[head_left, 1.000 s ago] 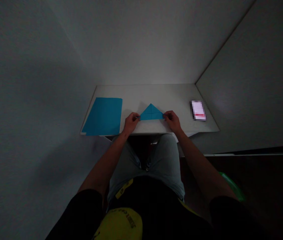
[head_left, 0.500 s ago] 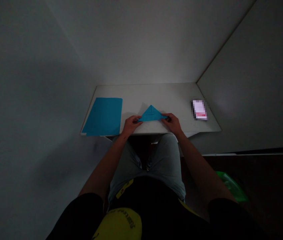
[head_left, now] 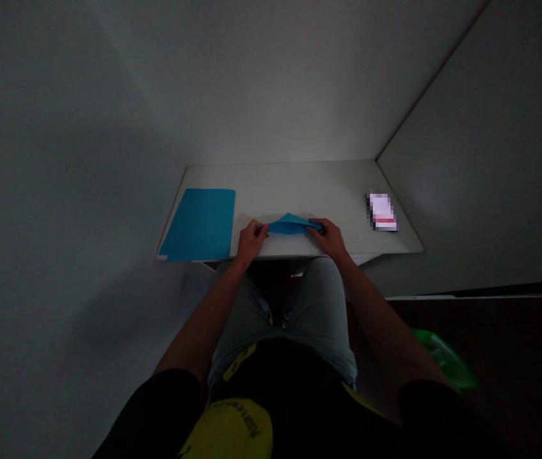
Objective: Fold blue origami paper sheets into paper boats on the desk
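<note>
A piece of folded blue paper (head_left: 291,224) is held between my two hands, just above or on the white table near its front edge. Its shape is flattened and wide, with a low peak at the far side and the near side partly opened. My left hand (head_left: 252,240) pinches the left corner between thumb and fingers. At the other end, my right hand (head_left: 329,238) is closed around the right corner, its fingertips partly hidden by the paper.
Blue paper sheets (head_left: 200,224) lie on the left of the white table (head_left: 271,182). A phone (head_left: 382,211), blurred out, rests at the right. Walls stand behind and on both sides. Something green (head_left: 446,358) is on the floor at the lower right.
The folded paper has gone from a flat triangle pointing away to a lower, wider shape with its near side opening. Both hands stay at its corners; the left fingers have turned slightly.
</note>
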The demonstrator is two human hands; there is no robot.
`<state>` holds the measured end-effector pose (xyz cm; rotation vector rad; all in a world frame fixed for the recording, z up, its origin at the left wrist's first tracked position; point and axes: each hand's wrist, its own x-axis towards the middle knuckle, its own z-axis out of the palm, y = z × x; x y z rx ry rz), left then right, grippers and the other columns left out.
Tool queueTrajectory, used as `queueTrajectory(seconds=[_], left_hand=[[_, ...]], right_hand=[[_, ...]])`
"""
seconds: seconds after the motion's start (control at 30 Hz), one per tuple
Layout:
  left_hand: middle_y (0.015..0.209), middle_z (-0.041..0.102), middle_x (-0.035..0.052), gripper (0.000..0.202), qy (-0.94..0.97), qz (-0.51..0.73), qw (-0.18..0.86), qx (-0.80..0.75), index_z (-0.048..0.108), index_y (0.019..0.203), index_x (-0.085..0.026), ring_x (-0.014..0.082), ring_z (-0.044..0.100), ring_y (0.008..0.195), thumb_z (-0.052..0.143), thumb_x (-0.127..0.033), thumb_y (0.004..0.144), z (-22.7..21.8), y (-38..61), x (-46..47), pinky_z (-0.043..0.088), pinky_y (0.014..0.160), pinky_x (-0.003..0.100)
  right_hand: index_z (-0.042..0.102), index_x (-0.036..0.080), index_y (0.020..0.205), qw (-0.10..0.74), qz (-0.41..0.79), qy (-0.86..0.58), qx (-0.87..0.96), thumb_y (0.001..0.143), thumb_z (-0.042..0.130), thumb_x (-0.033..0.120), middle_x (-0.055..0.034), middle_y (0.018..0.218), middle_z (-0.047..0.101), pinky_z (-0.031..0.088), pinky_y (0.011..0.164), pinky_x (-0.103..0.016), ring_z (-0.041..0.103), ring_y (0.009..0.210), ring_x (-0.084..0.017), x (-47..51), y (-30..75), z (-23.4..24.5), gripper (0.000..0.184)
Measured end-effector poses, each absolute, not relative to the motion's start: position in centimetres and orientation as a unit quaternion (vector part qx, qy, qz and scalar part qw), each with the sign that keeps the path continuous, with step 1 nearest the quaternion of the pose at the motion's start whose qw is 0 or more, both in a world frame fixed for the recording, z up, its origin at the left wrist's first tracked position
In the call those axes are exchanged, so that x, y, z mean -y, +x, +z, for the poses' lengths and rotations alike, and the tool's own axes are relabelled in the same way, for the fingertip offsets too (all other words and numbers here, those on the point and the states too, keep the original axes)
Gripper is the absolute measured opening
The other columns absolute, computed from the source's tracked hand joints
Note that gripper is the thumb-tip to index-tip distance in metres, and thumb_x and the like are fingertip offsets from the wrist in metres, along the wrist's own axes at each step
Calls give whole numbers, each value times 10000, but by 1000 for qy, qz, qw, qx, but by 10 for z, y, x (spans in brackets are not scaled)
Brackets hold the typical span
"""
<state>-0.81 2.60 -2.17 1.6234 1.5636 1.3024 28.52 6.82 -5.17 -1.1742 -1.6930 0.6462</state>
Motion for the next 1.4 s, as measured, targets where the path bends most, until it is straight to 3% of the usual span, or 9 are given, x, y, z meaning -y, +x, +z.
queueTrajectory(seconds=[0.3, 0.53, 0.63, 0.7, 0.83, 0.93, 1.03, 1.2, 1.4], left_hand=[[857, 757, 28, 187, 702, 399, 213, -550, 716, 840, -206, 172, 688, 765, 733, -352, 955, -21, -4, -26, 538, 763, 310], [935, 673, 58, 265, 727, 385, 128, -555, 698, 761, -198, 202, 658, 874, 897, -357, 833, -22, -6, -28, 542, 840, 343], [1119, 687, 97, 372, 720, 378, 81, -577, 739, 1029, -186, 258, 648, 1047, 952, -331, 761, -19, -5, -27, 539, 942, 392], [1227, 707, 100, 428, 743, 346, 75, -568, 744, 1183, -214, 291, 633, 1168, 917, -293, 800, -17, -4, -26, 508, 1032, 438], [1257, 762, 49, 231, 771, 299, 94, -554, 800, 1144, -283, 295, 640, 1237, 806, -247, 915, -15, -3, -25, 454, 1095, 480], [1200, 795, 52, 135, 769, 292, 105, -559, 814, 1097, -267, 287, 673, 1190, 736, -292, 989, -16, -3, -26, 463, 1079, 480], [1158, 805, 76, 160, 754, 295, 115, -575, 801, 1118, -242, 285, 696, 1147, 705, -321, 1017, -17, -2, -28, 483, 1064, 466], [1172, 769, 69, 418, 724, 334, 155, -584, 675, 1401, -238, 220, 721, 945, 727, -256, 986, -17, -2, -27, 513, 1028, 423], [1397, 699, 114, 370, 787, 295, 92, -534, 743, 1368, -274, 305, 610, 1310, 641, -223, 1016, -15, 1, -25, 463, 1123, 477]], right_hand=[[792, 240, 1204, 510, 232, -441, 701, 992, 667, 471, -91, 1099, 743, 556, 737, -368, 647, 840, -218, -69, 248, -30, 338], [825, 269, 1221, 380, 130, -369, 838, 982, 669, 247, -104, 1199, 769, 496, 1001, -479, 676, 1116, -294, -77, 226, -25, 287], [821, 291, 1243, 306, 118, -351, 877, 994, 669, 243, -89, 1234, 791, 475, 978, -468, 691, 1118, -296, -71, 228, -33, 295], [798, 303, 1291, 278, 118, -350, 887, 1000, 672, 259, -78, 1266, 792, 467, 973, -458, 692, 1148, -299, -65, 232, -38, 320], [739, 248, 1380, 303, 115, -405, 855, 994, 683, 318, -111, 1339, 766, 463, 1018, -469, 674, 1229, -316, -59, 247, -44, 396], [779, 239, 1259, 315, 123, -448, 828, 1024, 639, 376, -109, 1282, 784, 461, 1035, -483, 681, 1204, -315, -61, 260, -45, 307], [803, 247, 1155, 305, 143, -475, 813, 1043, 591, 395, -95, 1151, 806, 470, 999, -472, 701, 1085, -298, -66, 266, -46, 281], [743, 235, 1349, 344, 143, -498, 783, 1024, 605, 377, -100, 1081, 785, 495, 929, -446, 692, 978, -279, -66, 256, -47, 380], [755, 321, 1368, 314, 87, -437, 838, 1083, 541, 341, -84, 1401, 737, 481, 998, -504, 634, 1229, -326, -60, 250, -46, 357]])
